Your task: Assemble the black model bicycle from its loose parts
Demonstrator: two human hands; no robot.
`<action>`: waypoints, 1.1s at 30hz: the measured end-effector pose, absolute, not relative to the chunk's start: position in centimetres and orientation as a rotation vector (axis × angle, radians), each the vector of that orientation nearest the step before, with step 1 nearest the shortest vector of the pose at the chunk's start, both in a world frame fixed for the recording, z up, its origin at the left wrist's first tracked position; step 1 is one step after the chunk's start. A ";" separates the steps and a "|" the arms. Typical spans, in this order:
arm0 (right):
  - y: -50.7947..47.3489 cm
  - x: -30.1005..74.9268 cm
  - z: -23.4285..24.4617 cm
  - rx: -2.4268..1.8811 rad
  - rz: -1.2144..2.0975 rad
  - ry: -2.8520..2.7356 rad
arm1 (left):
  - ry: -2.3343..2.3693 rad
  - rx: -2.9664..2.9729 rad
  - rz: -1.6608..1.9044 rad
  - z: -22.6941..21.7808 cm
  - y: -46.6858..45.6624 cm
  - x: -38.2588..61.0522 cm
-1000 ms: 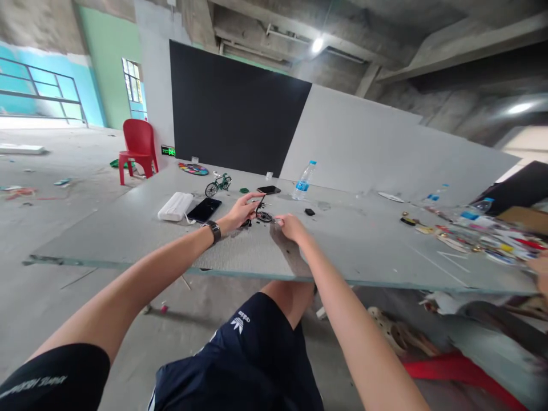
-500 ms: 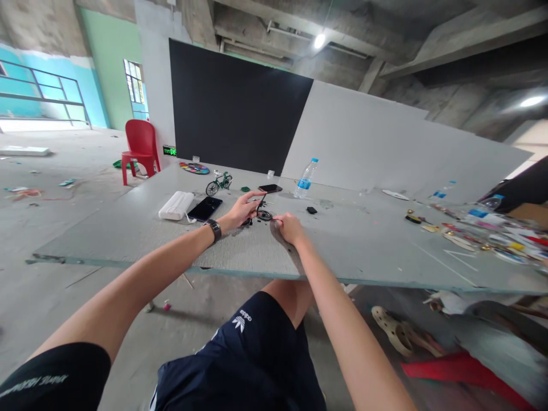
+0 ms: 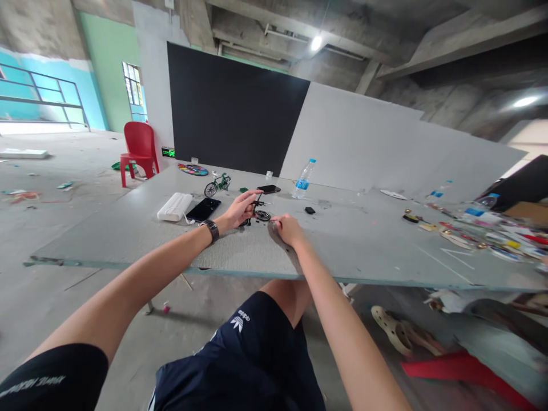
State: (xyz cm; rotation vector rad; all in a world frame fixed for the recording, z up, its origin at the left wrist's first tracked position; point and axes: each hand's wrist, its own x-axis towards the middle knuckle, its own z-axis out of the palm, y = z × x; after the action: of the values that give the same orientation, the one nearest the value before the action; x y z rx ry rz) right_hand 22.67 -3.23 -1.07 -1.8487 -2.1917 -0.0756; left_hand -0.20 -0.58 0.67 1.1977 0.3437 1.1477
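My left hand (image 3: pixel 238 211) is closed around a dark model bicycle part (image 3: pixel 259 202) with thin bars sticking out past the fingers. Just beneath that part is a small black spoked wheel (image 3: pixel 262 216); whether the two are joined I cannot tell. My right hand (image 3: pixel 289 229) is pinched at the wheel's right side, and whatever lies between its fingertips is too small to make out. A few tiny black pieces (image 3: pixel 248 222) lie on the table below my left hand. Farther back stands a green model bicycle (image 3: pixel 218 184) on its wheels.
Left of my hands lie a phone (image 3: pixel 204 209) and a white power bank (image 3: pixel 174 206). Behind are another dark phone (image 3: pixel 269 189) and a water bottle (image 3: pixel 303 180). A small black piece (image 3: pixel 310 210) sits to the right. Clutter (image 3: pixel 492 231) covers the grey table's (image 3: pixel 363 245) right end.
The dark part in my left hand has tilted slightly, with a bar now pointing more to the right. Both hands stay almost in place, and the view has shifted a little.
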 end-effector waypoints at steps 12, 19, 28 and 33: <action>-3.4 22.8 -1.0 -1.808 -0.053 -2.139 | 0.425 1.232 1.151 0.8 -0.8 0.4; -3.2 23.0 -0.9 -1.694 -0.033 -2.064 | 0.505 1.215 1.419 1.8 -0.1 0.0; -1.7 19.1 2.4 -1.477 -0.013 -2.013 | 0.708 1.307 1.553 1.6 0.9 -0.4; -0.3 19.7 2.0 -1.624 -0.024 -2.022 | 0.752 1.326 1.536 1.3 1.1 -0.1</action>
State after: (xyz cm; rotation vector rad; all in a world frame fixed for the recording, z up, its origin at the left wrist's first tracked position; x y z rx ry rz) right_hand 19.73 -0.29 1.95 -1.6242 -2.0222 -0.0239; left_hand -0.14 1.08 1.32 1.3261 0.7521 1.5361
